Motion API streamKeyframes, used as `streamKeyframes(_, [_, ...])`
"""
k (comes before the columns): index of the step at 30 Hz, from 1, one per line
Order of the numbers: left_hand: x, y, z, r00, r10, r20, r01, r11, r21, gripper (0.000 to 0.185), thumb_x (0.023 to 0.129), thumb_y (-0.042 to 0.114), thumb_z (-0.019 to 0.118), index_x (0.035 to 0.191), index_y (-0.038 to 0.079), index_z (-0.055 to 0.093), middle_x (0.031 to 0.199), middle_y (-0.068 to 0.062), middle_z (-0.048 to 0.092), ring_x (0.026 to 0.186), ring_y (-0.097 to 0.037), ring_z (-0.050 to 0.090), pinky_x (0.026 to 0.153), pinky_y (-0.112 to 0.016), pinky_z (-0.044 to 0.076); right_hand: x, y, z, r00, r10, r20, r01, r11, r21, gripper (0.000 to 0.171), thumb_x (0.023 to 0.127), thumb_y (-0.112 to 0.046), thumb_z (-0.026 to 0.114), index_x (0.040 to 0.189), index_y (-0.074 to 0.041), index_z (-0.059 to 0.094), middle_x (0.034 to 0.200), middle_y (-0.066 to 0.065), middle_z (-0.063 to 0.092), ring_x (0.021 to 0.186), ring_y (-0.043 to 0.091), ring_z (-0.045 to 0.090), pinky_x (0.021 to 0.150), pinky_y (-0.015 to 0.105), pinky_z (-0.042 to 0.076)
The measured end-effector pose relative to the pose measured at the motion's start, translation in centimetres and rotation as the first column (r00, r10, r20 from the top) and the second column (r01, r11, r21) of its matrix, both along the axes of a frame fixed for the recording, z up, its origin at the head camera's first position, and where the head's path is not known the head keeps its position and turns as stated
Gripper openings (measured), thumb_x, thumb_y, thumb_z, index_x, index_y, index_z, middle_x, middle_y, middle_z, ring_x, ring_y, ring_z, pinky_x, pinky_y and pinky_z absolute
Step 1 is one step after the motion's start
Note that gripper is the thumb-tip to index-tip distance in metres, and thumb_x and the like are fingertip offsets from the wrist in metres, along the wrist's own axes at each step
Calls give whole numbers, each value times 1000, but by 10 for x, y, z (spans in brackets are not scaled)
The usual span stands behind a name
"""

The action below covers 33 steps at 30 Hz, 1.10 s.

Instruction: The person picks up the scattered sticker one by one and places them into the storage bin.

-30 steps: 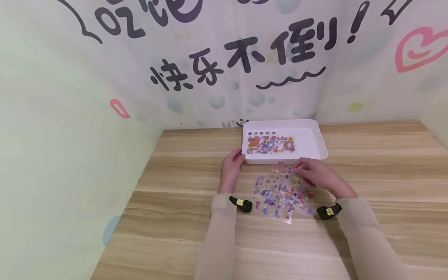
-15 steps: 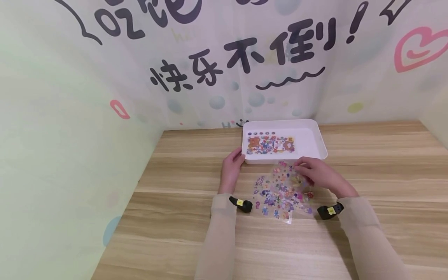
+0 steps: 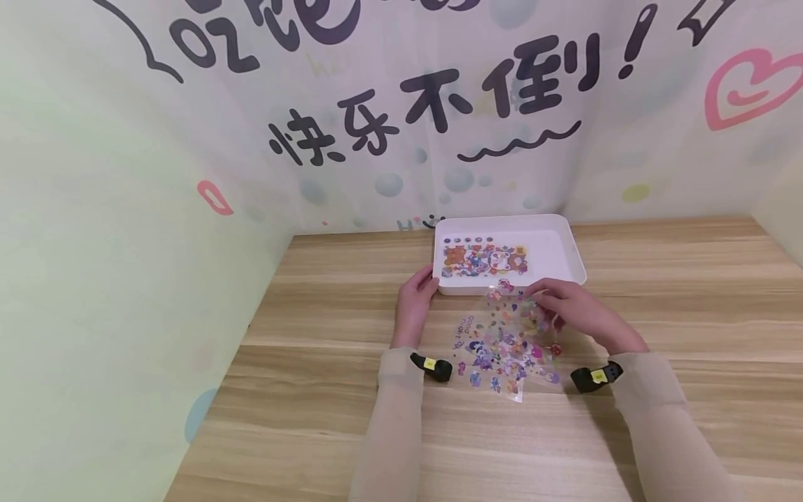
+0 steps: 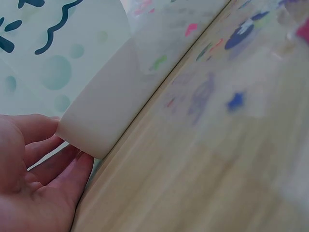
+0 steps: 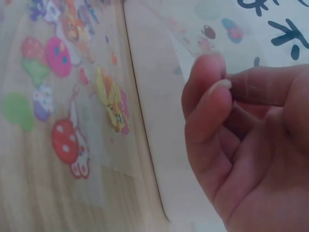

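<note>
My left hand (image 3: 414, 307) holds the left front corner of a white plastic tray (image 3: 555, 254), with thumb and fingers around the corner in the left wrist view. In front of the tray lies an overlapping pile of clear sticker sheets (image 3: 495, 359) with colourful cartoon prints. My right hand (image 3: 580, 314) pinches the far edge of a transparent sticker sheet (image 3: 505, 300) between thumb and index finger. That edge is raised and overlaps the tray's front wall in the head view. The right wrist view shows the pinching fingertips (image 5: 215, 92) close before the tray wall.
Inside the tray, on its left side, lies a sticker sheet (image 3: 483, 260) with bears and a row of small round stickers above it. The wood-grain table (image 3: 314, 390) meets a printed cloth wall (image 3: 351, 188) behind the tray. A plain pale wall (image 3: 94, 279) stands at the left.
My right hand has moved slightly away from me toward the tray, raising the pinched sheet's far edge up to the tray's front wall. My left hand stays at the tray corner.
</note>
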State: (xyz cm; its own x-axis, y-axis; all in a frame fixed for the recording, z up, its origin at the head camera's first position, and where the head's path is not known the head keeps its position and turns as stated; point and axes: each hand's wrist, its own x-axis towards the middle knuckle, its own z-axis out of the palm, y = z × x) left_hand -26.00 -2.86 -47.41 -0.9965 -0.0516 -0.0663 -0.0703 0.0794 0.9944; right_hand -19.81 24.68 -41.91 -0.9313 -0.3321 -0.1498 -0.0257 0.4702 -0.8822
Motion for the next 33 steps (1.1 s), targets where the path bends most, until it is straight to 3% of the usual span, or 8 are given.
streamKeyframes(18, [0,-1,0,1000,1,29,-1,1000,-15,34,89,28,54,123,29,52,122,13,51,109,-3,49,89,-22,43,0,6,2,1000,-16,7,16,998,-62,27,96,-21,38,115,-7,51,82,16,55,71,30,53,59,38,50])
streamKeyframes(27, [1,-2,1,1000,-12,6,12,1000,27,37,90,24,54,126,22,51,125,5,52,109,-6,49,91,-23,43,-1,9,2,999,-46,0,46,991,-124,28,96,-21,38,117,-5,49,83,18,53,71,32,52,59,38,50])
streamKeyframes(33, [1,-1,-1,1000,-15,9,15,1000,6,36,90,26,54,126,24,51,125,7,51,110,-6,49,91,-25,43,-1,12,-1,996,-87,-6,86,986,-142,29,96,-23,38,119,-8,50,88,19,53,76,30,51,61,36,50])
